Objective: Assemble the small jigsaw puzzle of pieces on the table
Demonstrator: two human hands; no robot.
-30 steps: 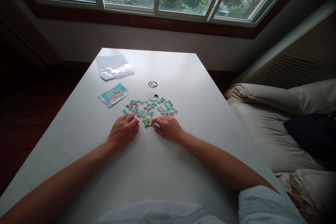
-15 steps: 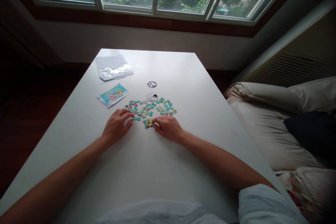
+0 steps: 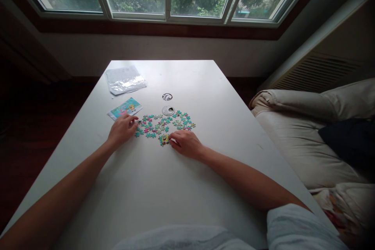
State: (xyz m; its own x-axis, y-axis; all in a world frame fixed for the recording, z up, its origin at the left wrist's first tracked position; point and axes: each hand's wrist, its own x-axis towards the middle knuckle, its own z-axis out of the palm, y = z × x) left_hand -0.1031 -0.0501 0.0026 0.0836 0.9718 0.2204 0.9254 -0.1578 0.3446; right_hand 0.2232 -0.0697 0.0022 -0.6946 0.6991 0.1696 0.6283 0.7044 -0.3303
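Clearly, only a small part of the jigsaw is together: the SpongeBob cluster (image 3: 164,139) on the white desk (image 3: 175,195), a yellow face edged with teal, looks like a few joined pieces. Most of the fitting seems left to do, for the loose jigsaw pieces (image 3: 160,128) lie scattered beyond that cluster and out to both sides of it. I spot no second joined patch, though they are too small from here to be sure.

The cluster lies right at the fingertips of the right hand (image 3: 185,143), which rests just to its right. That grip is curled, apparently touching the cluster's edge; whether it pinches a piece I cannot tell. The left hand (image 3: 122,129) is well to the cluster's left and slightly beyond it, beside the outermost loose pieces; its fingers are bent, but I cannot make out whether its grip is closed on one. Farther beyond the cluster, also leftward, lies the cartoon picture card (image 3: 129,105).
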